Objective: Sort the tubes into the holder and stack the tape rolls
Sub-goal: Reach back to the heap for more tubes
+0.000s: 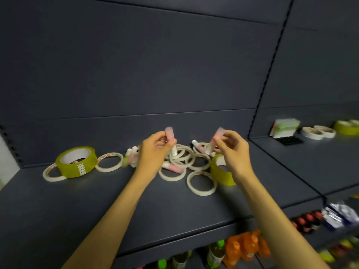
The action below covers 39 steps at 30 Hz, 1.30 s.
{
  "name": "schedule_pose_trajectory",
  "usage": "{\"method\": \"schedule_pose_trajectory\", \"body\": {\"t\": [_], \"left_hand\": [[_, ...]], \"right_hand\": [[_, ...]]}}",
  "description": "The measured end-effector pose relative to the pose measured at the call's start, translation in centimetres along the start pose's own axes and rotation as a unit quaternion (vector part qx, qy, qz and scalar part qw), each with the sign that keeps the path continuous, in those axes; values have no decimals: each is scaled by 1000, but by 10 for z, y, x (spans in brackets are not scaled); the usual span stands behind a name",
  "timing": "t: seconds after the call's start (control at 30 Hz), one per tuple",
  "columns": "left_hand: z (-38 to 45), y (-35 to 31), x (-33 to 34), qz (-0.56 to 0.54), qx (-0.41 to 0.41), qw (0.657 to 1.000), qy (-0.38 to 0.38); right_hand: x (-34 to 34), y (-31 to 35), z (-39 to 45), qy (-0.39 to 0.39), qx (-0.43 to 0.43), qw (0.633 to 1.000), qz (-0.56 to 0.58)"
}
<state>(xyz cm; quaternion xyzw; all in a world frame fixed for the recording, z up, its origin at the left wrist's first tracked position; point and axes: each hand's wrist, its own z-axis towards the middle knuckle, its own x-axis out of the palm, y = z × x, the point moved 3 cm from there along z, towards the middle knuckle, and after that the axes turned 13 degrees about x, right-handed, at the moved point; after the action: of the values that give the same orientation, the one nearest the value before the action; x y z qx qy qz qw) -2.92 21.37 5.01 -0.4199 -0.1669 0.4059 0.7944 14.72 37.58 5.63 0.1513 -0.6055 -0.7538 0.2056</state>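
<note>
Both hands are raised over a dark shelf [77, 200], each clamped on a pink tube. The left hand [153, 150] pinches its tube [169, 133] between thumb and fingertips, rounded pink end up, white end down. The right hand [232, 150] pinches a second tube [216, 136] the same way, tilted a little to the right. The two hands are apart, with a gap between them.

Below and behind them, thin white tape rolls [182, 158] lie in a loose, overlapping heap on the shelf. More tubes rest among them: one pink tube [173, 167] lies across a white roll below the left hand, several [131, 155] sit just left of that hand, and another [198, 145] lies between the hands.

A wide yellow roll [76, 161] stands at the left, propped on a white roll [52, 174], with another white roll [109, 162] just beside it. A second yellow roll [220, 169] lies under the right wrist, and one white roll [201, 183] lies alone near the front.

On the next shelf, to the right, sit more rolls [318, 132], a small box [284, 127] and a black tray [289, 140]. Bottles [246, 247] fill the shelf below.
</note>
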Motion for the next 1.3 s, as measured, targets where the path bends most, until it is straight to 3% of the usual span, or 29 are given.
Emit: {"method": "schedule_pose_trajectory", "body": {"t": [0.27, 0.7, 1.03, 1.3], "left_hand": [[-12, -75, 149, -36, 64, 996, 55], [-67, -138, 390, -32, 77, 991, 104], [-38, -123, 459, 34, 92, 989, 112], [9, -60, 495, 50, 63, 996, 43]], "right_hand": [[-149, 24, -8, -17, -26, 999, -13], [-418, 36, -23, -59, -18, 996, -66], [-462, 19, 32, -46, -20, 996, -76], [-460, -16, 115, 20, -44, 992, -121]]}}
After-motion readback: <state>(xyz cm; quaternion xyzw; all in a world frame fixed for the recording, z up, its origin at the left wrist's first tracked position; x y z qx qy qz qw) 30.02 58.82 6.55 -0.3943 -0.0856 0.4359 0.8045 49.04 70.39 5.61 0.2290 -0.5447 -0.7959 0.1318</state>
